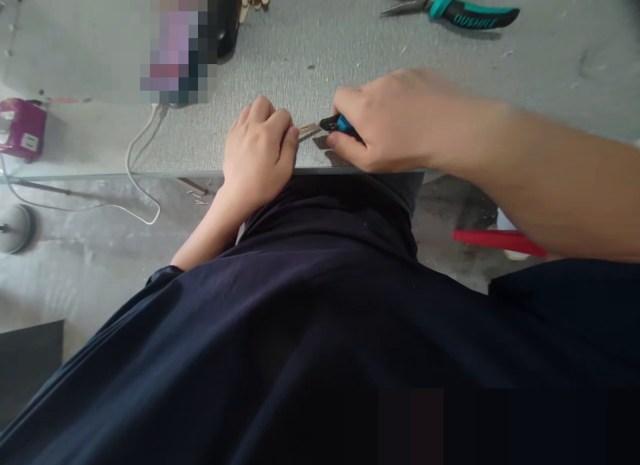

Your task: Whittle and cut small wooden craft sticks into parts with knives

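My left hand (259,151) is curled into a fist at the near edge of the grey table (280,65), pinching a small thin piece that I cannot make out. My right hand (395,121) is closed round a small tool with a black and blue handle (336,124). The tool's metal tip (309,130) points left and meets the fingers of my left hand. Both hands rest on the table edge, just above my dark clothing.
Teal-handled long-nose pliers (457,8) lie at the far right of the table. A white cable (143,178) hangs off the table's left edge. A purple device (23,128) sits at far left, a red strip (497,241) lies on the floor at right.
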Demonstrator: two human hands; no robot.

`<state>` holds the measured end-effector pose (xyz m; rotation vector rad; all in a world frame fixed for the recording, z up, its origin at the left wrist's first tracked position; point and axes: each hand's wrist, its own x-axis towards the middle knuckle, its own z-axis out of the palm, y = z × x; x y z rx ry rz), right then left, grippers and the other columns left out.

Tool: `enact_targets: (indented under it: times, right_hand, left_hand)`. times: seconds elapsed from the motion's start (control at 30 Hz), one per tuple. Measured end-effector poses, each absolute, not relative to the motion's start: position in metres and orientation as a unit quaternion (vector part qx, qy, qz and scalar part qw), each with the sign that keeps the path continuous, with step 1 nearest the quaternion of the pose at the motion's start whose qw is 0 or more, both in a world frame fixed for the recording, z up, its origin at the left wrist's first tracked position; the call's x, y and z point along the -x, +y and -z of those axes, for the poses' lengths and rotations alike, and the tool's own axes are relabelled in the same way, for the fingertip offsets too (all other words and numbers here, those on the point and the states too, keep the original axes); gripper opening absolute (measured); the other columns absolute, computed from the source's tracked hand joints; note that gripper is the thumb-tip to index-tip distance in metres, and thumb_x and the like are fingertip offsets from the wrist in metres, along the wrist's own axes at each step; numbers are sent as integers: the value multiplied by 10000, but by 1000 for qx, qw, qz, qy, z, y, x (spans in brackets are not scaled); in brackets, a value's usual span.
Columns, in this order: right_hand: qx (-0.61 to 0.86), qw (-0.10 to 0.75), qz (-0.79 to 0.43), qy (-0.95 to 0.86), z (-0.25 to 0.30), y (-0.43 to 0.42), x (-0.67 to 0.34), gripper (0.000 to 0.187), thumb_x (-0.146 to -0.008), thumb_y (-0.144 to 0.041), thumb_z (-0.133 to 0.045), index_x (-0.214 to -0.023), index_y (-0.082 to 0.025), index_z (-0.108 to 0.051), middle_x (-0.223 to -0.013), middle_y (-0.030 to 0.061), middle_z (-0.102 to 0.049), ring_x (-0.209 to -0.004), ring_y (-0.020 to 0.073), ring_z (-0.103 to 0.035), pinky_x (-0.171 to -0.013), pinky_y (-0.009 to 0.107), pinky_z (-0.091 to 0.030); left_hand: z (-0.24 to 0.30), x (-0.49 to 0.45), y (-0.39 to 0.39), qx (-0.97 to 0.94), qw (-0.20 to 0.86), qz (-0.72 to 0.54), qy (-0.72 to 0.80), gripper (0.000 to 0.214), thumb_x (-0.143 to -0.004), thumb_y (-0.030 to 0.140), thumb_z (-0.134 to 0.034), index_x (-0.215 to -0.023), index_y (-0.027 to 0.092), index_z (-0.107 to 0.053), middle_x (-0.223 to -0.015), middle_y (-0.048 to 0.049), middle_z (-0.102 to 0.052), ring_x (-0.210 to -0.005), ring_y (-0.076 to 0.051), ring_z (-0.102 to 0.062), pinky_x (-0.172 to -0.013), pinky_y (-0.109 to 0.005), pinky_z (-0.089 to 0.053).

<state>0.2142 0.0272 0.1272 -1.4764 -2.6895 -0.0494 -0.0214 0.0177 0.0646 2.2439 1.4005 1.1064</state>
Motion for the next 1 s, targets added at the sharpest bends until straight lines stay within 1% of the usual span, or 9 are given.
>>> enact_targets:
  times: [0.1,0.17,0.3,0.4,0.5,0.6,0.73,0.87,1.0]
  right_hand:
    - [460,96,-34,-882,-123,29,-214,324,-943,-531,-656,-872,-217,-694,-807,61,-791,-928,287,-790,-800,445,-559]
    - [456,71,-27,-887,-127,29,-210,332,-962,-524,-646,-854,-216,-706,-785,68,-788,-936,301,-789,-801,454,-575]
    - [455,-29,14,-890,-145,22,-200,347,-1023,-488,-581,-990,-179,-736,-907,168,-797,-923,377,-794,-728,471,-611]
    - [442,-41,20,-896,-148,19,-199,384,-1055,-473,-532,-1058,-139,-721,-967,196,-794,-922,387,-793,-710,454,-611]
    - [449,-18,13,-893,-141,22,-204,402,-1063,-494,-535,-1015,-135,-711,-975,157,-797,-960,349,-795,-753,418,-591]
    - [450,39,-26,-892,-130,28,-208,400,-1034,-529,-587,-876,-170,-669,-930,80,-804,-1022,275,-788,-844,373,-567]
    - [465,90,-89,-876,-125,31,-208,380,-942,-531,-696,-749,-227,-576,-902,52,-809,-1082,297,-785,-942,421,-562]
    - [475,16,-25,-880,-132,24,-202,292,-991,-485,-608,-895,-214,-660,-943,132,-790,-1031,396,-792,-847,517,-596]
    - [436,-19,13,-900,-140,19,-198,380,-1058,-452,-501,-1081,-122,-689,-969,209,-782,-964,449,-790,-775,548,-622]
  left_hand:
    - [-58,21,22,-767,159,-404,472,371,-995,558,-644,-779,271,-552,-945,-85,-663,-1115,-315,-625,-1097,-491,-439]
    - [-56,19,23,-764,180,-411,463,353,-986,526,-670,-774,276,-539,-928,-80,-671,-1146,-317,-611,-1107,-486,-431]
    - [-59,15,20,-765,182,-405,466,331,-967,455,-705,-752,283,-522,-912,-72,-679,-1133,-308,-596,-1082,-491,-425]
    - [-63,13,17,-761,194,-401,471,307,-973,431,-682,-754,286,-523,-944,-75,-693,-1106,-315,-597,-1067,-501,-431]
    - [-64,12,16,-760,208,-407,462,323,-953,464,-705,-755,288,-520,-938,-76,-695,-1096,-320,-601,-1067,-491,-445]
    - [-63,12,18,-764,198,-405,462,371,-910,520,-752,-744,288,-516,-899,-74,-672,-1088,-320,-601,-1062,-483,-450]
    - [-64,12,18,-765,183,-401,469,376,-915,563,-720,-736,294,-526,-887,-82,-659,-1099,-335,-603,-1037,-492,-437]
    - [-68,17,20,-788,182,-353,470,381,-925,617,-680,-753,305,-546,-905,-91,-656,-1071,-343,-610,-994,-501,-432]
    - [-68,26,29,-834,146,-305,435,391,-920,681,-654,-814,316,-558,-914,-89,-659,-986,-340,-581,-966,-546,-435]
